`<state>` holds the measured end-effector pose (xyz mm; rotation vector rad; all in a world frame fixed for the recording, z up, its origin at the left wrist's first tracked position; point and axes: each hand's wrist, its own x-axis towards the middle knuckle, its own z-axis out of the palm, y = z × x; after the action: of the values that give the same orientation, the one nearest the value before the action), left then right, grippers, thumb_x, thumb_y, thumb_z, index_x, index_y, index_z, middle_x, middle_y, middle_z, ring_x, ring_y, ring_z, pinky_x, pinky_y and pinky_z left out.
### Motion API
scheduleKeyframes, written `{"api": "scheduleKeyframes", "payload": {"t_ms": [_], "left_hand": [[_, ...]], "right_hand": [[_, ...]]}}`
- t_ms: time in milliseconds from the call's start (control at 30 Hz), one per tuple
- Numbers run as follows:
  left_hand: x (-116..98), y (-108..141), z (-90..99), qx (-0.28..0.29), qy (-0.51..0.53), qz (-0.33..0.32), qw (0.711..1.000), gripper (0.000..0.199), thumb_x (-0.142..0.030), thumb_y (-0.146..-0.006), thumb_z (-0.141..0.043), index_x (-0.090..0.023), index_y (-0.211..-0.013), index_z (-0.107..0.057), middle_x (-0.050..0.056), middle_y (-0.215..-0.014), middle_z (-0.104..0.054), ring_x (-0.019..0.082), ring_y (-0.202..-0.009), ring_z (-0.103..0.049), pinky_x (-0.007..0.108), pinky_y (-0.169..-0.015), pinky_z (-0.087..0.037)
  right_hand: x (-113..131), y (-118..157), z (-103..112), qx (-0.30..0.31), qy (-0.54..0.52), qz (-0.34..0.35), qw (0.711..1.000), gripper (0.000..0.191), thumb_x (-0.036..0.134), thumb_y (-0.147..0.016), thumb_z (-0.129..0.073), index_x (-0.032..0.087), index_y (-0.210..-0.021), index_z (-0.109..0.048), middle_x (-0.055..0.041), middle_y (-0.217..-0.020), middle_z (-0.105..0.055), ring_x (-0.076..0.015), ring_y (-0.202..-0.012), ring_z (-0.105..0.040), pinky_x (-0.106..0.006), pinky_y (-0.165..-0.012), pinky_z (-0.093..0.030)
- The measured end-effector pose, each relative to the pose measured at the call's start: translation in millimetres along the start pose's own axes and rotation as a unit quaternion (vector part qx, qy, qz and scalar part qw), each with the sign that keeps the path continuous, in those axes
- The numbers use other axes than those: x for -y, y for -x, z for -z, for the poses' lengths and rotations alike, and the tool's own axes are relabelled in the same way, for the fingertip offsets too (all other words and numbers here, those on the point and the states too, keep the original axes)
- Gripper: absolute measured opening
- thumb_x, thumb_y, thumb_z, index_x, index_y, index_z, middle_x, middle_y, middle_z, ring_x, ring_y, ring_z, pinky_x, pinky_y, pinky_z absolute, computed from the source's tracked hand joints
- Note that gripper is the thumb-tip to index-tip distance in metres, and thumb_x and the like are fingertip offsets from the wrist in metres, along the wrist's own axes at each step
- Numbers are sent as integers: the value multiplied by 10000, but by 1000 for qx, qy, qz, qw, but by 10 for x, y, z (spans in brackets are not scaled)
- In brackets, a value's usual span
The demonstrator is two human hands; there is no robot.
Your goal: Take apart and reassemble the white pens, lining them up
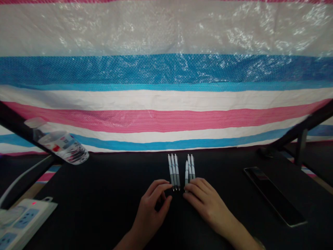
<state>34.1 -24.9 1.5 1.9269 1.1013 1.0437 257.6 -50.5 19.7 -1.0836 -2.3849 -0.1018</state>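
Two groups of white-and-grey pens lie side by side on the black table point(104, 201). The left group of three pens point(173, 171) touches the fingertips of my left hand point(153, 208), whose fingers curl at the pens' near ends. The right group of three pens point(189, 170) lies under the fingertips of my right hand point(205, 201), which rests flat on the table and covers their near ends. Neither hand lifts a pen.
A plastic water bottle point(61, 144) lies tilted at the far left. A white power strip point(20, 222) with a cable sits at the near left corner. A dark phone point(274, 196) lies to the right. A striped tarp point(166, 104) hangs behind the table.
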Motion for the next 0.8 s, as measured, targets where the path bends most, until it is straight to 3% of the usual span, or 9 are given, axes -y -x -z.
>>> {"api": "scheduleKeyframes", "payload": {"t_ms": [67, 133, 200, 267, 367, 467, 533, 667, 800], "left_hand": [[1, -5, 16, -19, 22, 14, 999, 266, -129, -865, -608, -254, -1077, -708, 66, -1077, -688, 141, -647, -639, 280, -624, -548], [16, -1, 36, -32, 49, 39, 998, 258, -162, -867, -618, -253, -1092, -703, 49, -985, -692, 154, -661, -641, 287, -638, -548], [38, 16, 47, -30, 87, 82, 992, 292, -202, -868, -634, -253, -1152, -677, 32, -898, -687, 170, -689, -648, 294, -661, -552], [56, 38, 40, -8, 145, 131, 981, 395, -234, -857, -666, -262, -1248, -618, 50, -999, -697, 169, -717, -659, 302, -681, -563], [55, 58, 14, 42, 248, 193, 948, 563, -245, -809, -733, -285, -1335, -537, 98, -1255, -633, 143, -706, -664, 287, -633, -565], [38, 42, 16, 58, 308, 227, 922, 380, -282, -800, -758, -216, -1153, -633, 53, -1004, -676, 133, -619, -640, 254, -545, -527], [36, 16, 42, 24, 318, 240, 917, 232, -301, -792, -779, -181, -962, -678, 20, -856, -669, 133, -610, -631, 245, -553, -520], [53, -28, 92, -74, 358, 284, 887, 248, -286, -696, -880, -174, -841, -713, 5, -792, -704, 118, -652, -632, 212, -619, -522], [43, -40, 70, -96, 444, 328, 828, 360, -305, -552, -973, -157, -787, -745, 14, -764, -734, 107, -640, -643, 185, -606, -528]], "right_hand": [[4, 18, 104, -74, -59, -65, 993, 184, 126, -996, -520, 199, -1054, -678, -88, -948, -707, -222, -866, -632, -361, -749, -525], [30, 59, 179, -154, -119, -168, 966, 97, 172, -961, -586, 225, -987, -663, -67, -849, -679, -215, -787, -636, -339, -686, -521], [70, 112, 220, -232, -172, -303, 908, 38, 259, -929, -652, 242, -913, -622, -44, -779, -647, -209, -727, -627, -321, -643, -513], [109, 154, 223, -257, -264, -413, 833, 151, 361, -918, -678, 246, -891, -584, -14, -715, -627, -186, -643, -602, -290, -585, -497], [149, 168, 145, -219, -444, -459, 738, 278, 473, -925, -657, 244, -852, -516, 9, -637, -644, -160, -554, -585, -263, -534, -485], [180, 150, -21, -184, -551, -468, 666, 352, 509, -897, -689, 236, -833, -477, 6, -607, -669, -146, -524, -592, -248, -517, -479], [203, 151, -150, -149, -604, -470, 626, 382, 542, -885, -690, 228, -832, -478, -2, -601, -681, -138, -505, -596, -234, -494, -470], [248, 203, -343, -66, -669, -467, 575, 464, 570, -840, -723, 173, -1039, -586, -24, -685, -697, -140, -527, -630, -216, -460, -477], [273, 250, -354, 35, -685, -470, 555, 596, 666, -822, -675, 136, -1089, -622, -1, -662, -646, -95, -449, -557, -171, -386, -404]]}}
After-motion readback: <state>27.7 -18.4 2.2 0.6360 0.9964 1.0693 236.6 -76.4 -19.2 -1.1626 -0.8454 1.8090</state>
